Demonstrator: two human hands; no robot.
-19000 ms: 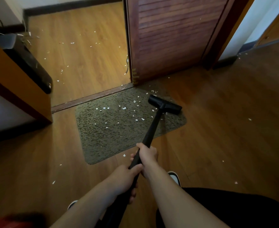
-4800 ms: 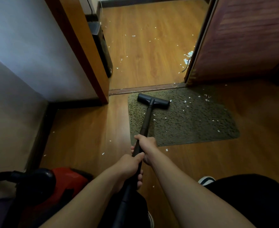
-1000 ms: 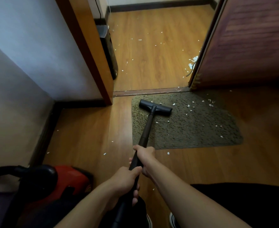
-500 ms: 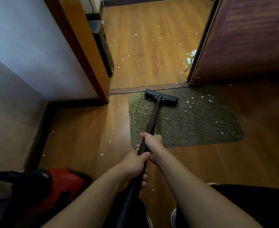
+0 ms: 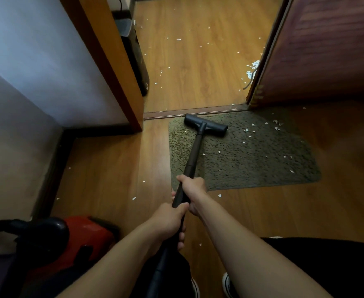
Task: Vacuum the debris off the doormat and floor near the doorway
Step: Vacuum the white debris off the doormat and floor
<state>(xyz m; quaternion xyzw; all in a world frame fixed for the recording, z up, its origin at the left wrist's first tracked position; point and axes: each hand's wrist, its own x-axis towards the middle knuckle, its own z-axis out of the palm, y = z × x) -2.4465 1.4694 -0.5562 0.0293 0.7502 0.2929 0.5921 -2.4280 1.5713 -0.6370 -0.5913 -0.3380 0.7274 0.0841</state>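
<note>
A grey-green doormat [image 5: 252, 160] lies on the wooden floor just before the door sill. The black vacuum head [image 5: 205, 125] sits at the mat's far left corner, close to the sill. Its black wand [image 5: 195, 153] runs back to me. My right hand [image 5: 192, 191] grips the wand higher up, and my left hand [image 5: 170, 223] grips it just behind. White paper scraps [image 5: 276, 125] dot the mat's right part. More white scraps [image 5: 250, 69] lie on the floor past the sill.
The red and black vacuum body [image 5: 69, 239] stands at my lower left. A wooden door frame post [image 5: 112, 67] rises left of the mat, with a black box [image 5: 133, 54] behind it. The open brown door [image 5: 318, 50] stands right. My shoes [image 5: 226, 282] show below.
The vacuum head has stayed at the mat's far edge by the sill, shifting slightly left. Both hands keep their grip on the wand.
</note>
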